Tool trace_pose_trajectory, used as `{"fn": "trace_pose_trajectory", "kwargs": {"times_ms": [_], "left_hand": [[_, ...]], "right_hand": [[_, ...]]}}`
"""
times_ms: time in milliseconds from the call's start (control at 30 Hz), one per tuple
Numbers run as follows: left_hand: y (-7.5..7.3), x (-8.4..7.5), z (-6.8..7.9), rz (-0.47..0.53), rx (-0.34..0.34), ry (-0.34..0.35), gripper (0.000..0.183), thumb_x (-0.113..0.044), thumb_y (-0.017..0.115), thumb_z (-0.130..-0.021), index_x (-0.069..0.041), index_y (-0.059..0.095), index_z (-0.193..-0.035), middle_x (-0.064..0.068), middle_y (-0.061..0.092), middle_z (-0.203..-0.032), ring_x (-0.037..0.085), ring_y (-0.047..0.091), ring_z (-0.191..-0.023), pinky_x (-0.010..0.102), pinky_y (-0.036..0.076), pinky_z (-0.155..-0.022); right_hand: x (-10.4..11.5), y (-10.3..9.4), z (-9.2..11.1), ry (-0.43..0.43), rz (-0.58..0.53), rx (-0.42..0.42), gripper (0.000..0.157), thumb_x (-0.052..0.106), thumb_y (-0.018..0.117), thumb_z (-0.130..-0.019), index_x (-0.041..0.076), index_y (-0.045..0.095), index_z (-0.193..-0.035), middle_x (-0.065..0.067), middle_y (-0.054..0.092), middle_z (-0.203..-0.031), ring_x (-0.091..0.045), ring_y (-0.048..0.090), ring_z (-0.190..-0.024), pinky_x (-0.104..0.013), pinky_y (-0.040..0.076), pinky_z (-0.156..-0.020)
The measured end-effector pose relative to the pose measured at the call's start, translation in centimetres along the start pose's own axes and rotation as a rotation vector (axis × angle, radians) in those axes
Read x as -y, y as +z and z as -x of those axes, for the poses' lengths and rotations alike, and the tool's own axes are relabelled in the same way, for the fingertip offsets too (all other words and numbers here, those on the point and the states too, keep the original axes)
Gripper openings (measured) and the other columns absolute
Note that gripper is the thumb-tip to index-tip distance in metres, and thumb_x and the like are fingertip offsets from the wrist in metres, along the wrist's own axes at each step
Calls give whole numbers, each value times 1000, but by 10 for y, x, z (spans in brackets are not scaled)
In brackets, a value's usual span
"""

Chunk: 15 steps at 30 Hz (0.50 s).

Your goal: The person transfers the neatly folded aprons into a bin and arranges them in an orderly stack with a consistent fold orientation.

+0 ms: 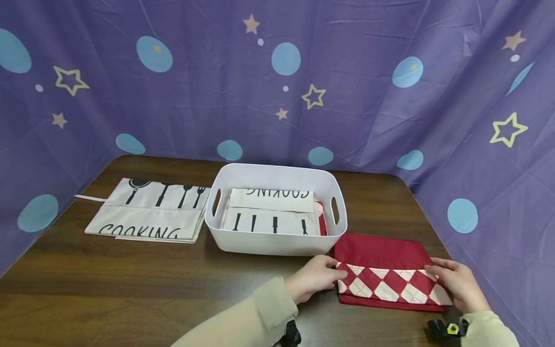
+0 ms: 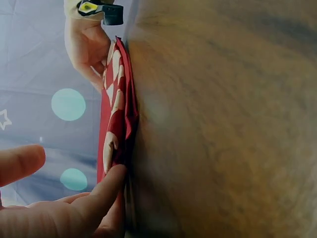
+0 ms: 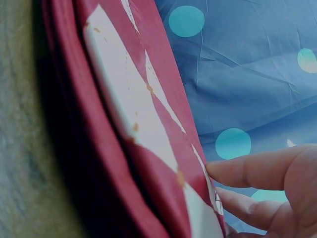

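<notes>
A folded red cloth (image 1: 381, 250) with a band of red and white diamonds lies at the right of the table, beside a white basket. My left hand (image 1: 314, 279) pinches its left edge with thumb and fingers. On the opposite side, my right hand (image 1: 461, 284) holds the right edge, its fingertips on the diamond band. Close up in the left wrist view, a left finger (image 2: 106, 191) presses the stacked layers of the cloth (image 2: 119, 99) near the tabletop. Right fingers (image 3: 252, 171) touch the cloth's far edge in the right wrist view; the underside is hidden.
The white basket (image 1: 277, 245) with side handles holds folded white cloth (image 1: 269, 221) printed COOKING, with a red piece (image 1: 320, 212) showing at its right. A folded white apron (image 1: 149, 217) with a strap lies left of it. A purple curtain (image 1: 282, 135) surrounds the brown table (image 1: 130, 289).
</notes>
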State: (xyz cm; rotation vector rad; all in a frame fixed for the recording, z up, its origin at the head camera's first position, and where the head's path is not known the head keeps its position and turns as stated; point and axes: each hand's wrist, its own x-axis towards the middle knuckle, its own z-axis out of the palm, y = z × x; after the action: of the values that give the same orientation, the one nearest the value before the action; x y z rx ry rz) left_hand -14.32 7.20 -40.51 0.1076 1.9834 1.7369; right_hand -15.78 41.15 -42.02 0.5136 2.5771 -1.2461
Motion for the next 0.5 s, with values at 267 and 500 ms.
{"fn": "trace_pose_trajectory", "kwargs": {"times_ms": [267,500], "left_hand": [[-1,-1,1,70,46,-8,38,1,63,-91,15,57,-125,20,61,-119,22,66,-97,44,57,-91],[-2,3,1,19,66,11,30,1,65,-90,9,65,-118,10,64,-101,14,63,-86,36,59,-86]], "right_hand": [[0,2,2,-9,-65,15,68,24,55,-101,-17,25,-146,-37,45,-135,9,51,-82,-15,50,-70],[-4,1,4,-20,-166,28,64,18,57,-99,-13,25,-145,8,63,-96,1,61,-78,-22,55,-71]]}}
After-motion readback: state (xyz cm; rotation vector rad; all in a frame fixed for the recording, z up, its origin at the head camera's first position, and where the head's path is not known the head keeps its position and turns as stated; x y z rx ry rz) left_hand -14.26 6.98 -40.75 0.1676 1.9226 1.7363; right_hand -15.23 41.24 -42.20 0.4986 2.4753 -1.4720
